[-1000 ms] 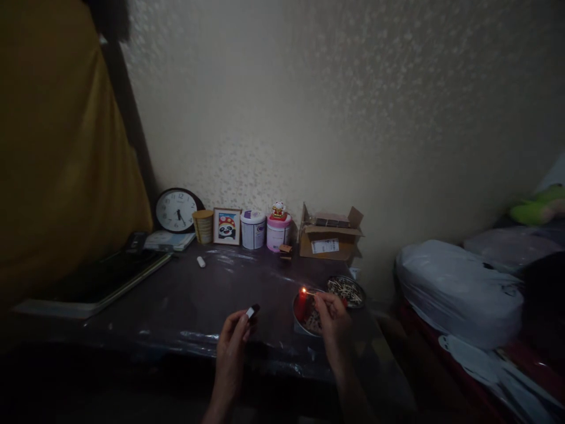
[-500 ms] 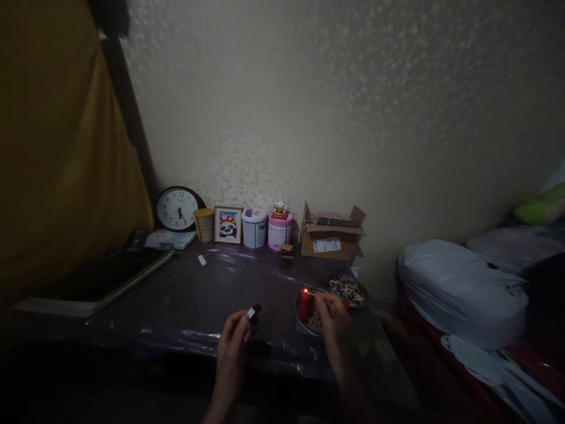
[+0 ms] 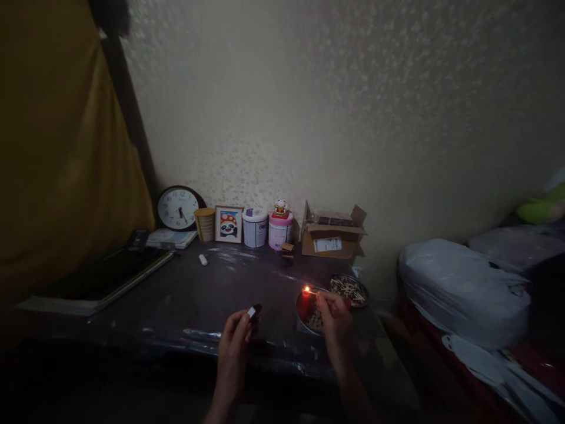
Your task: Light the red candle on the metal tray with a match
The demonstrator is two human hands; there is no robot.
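Observation:
Between thumb and fingers, my left hand (image 3: 235, 335) grips a small matchbox (image 3: 253, 311), dark with a pale side, above the table's front edge. My right hand (image 3: 334, 318) pinches a thin match (image 3: 312, 292) that points left. Its tip meets a small bright flame at the top of a red candle (image 3: 305, 306). The candle stands upright in a round bowl (image 3: 299, 321) holding small pale bits, partly hidden by my right hand. Right behind that hand sits a second round dish (image 3: 365, 300) full of loose matchsticks.
Along the wall stand a clock (image 3: 178, 208), a ribbed yellow cup (image 3: 205, 225), a framed panda picture (image 3: 228, 224), two lidded tubs (image 3: 255, 228) and an open cardboard box (image 3: 329, 244). A white eraser-like piece (image 3: 203, 259) lies on the dark table (image 3: 185, 294). White bags (image 3: 463, 294) lie at right.
The flame at the candle's top looks brighter and slightly larger. Both hands stay almost where they were, still holding the matchbox and the match.

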